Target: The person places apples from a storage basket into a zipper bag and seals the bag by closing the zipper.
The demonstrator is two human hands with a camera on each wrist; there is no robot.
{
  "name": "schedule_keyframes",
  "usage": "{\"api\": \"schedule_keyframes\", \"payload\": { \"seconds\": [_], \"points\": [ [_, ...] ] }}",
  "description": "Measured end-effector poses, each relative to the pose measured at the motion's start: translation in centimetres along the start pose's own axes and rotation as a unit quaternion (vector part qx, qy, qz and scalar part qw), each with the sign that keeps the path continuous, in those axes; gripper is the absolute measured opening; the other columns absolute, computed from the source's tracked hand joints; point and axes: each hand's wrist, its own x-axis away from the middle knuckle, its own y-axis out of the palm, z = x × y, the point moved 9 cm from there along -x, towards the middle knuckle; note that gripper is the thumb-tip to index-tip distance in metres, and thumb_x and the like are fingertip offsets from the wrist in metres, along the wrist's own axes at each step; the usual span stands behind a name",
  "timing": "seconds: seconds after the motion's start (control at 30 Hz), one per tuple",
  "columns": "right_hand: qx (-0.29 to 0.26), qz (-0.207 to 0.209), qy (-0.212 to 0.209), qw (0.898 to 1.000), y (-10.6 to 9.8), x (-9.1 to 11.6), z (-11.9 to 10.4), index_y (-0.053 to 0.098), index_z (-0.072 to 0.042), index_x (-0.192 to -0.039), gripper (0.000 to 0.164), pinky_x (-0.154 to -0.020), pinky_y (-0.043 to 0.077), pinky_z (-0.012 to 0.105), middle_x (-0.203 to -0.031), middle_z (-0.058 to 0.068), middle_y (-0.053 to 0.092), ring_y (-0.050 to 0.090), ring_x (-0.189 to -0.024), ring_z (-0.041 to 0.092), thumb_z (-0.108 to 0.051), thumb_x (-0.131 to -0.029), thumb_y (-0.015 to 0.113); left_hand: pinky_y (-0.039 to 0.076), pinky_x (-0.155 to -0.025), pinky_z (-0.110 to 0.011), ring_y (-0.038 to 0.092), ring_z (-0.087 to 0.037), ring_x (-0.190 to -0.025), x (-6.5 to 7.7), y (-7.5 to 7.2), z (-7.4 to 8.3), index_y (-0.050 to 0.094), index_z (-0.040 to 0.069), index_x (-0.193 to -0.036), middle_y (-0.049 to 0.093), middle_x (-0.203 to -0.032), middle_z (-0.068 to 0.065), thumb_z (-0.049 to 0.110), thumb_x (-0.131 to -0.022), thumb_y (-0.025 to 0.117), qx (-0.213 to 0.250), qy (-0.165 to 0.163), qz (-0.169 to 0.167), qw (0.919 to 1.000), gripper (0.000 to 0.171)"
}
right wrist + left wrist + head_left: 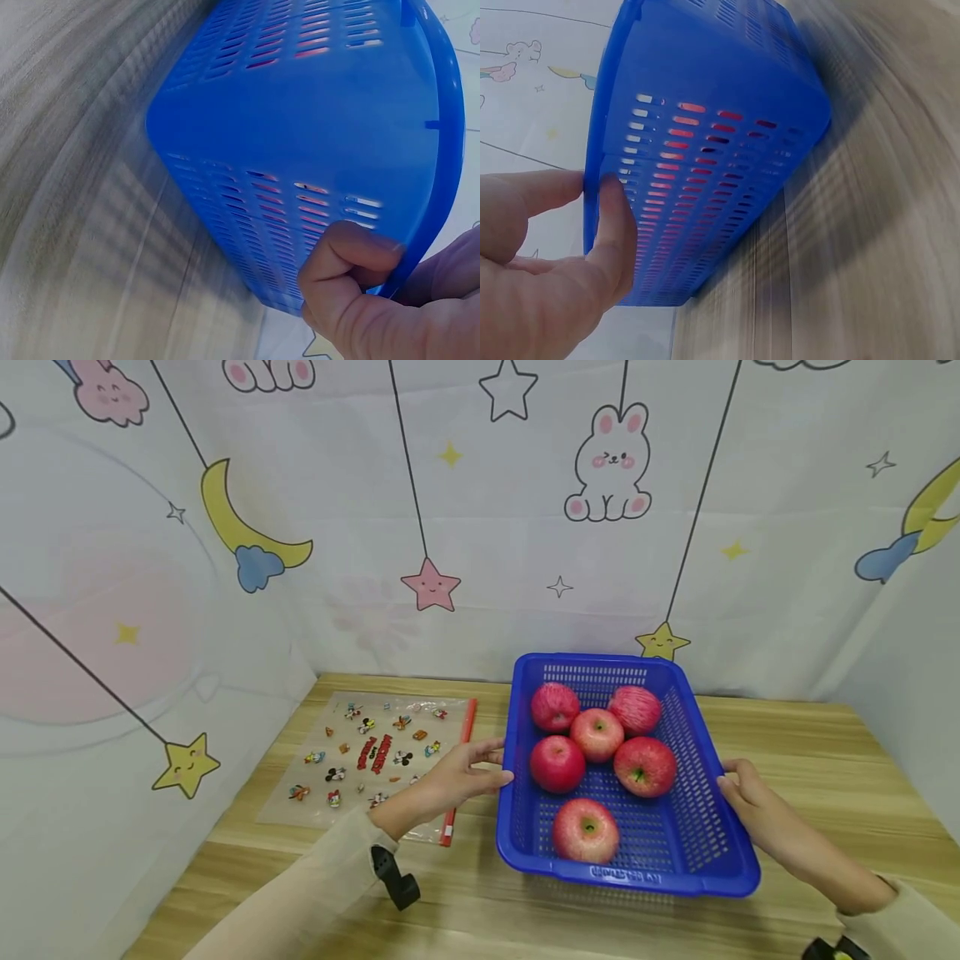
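Observation:
A blue plastic basket [637, 881] with perforated walls holds several red apples [645, 767], one of them apart near the front wall. My left hand [452, 783] pinches the rim on the basket's left side; in the left wrist view, thumb and fingers [613, 229] sit on either side of that rim. On the opposite side, my right hand [768, 810] grips the rim, its curled fingers [341, 259] against the outer wall in the right wrist view. Whether the base touches the table is hard to tell.
A clear zip bag [315, 777] with cartoon prints and a red slider edge lies flat on the wooden table [810, 752], left of the basket and partly behind my left forearm. A white curtain [517, 543] with printed stars and rabbits hangs along the table's back edge.

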Motion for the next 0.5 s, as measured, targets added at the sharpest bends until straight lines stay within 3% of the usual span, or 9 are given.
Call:
{"api": "schedule_keyframes", "payload": {
  "seconds": [0.17,0.3,0.5],
  "points": [
    [-0.010,-0.013,0.008,1.000,-0.1,0.0,0.1,0.010,0.018,-0.136,0.041,-0.068,0.059,0.039,-0.113,0.034,0.057,0.069,-0.088,0.027,-0.013,-0.111,0.019,0.054,-0.090,-0.042,0.066,-0.030,-0.108,0.1,-0.5,0.0,0.034,-0.011,-0.148,0.058,-0.122,-0.028,0.001,-0.097,0.061,-0.014,0.015,0.006,0.9998,0.059],
    [-0.003,-0.023,0.015,1.000,-0.4,0.0,0.0,0.010,0.019,-0.138,0.043,-0.067,0.059,0.040,-0.110,0.033,0.060,0.069,-0.087,0.028,-0.013,-0.111,0.021,0.054,-0.089,-0.047,0.068,-0.035,-0.103,0.2,-0.8,0.3,0.040,-0.013,-0.144,0.060,-0.122,-0.028,0.006,-0.101,0.056,-0.062,0.038,0.006,0.9973,0.049],
    [0.027,-0.031,0.016,0.999,-1.0,-0.1,-0.2,0.013,0.023,-0.138,0.047,-0.061,0.059,0.039,-0.101,0.025,0.066,0.070,-0.079,0.026,-0.013,-0.111,0.026,0.058,-0.081,-0.039,0.065,-0.041,-0.097,0.7,-2.0,0.7,0.054,-0.011,-0.130,0.064,-0.114,-0.023,0.015,-0.104,0.053,-0.177,0.069,0.049,0.9805,0.037]
  ]
}}
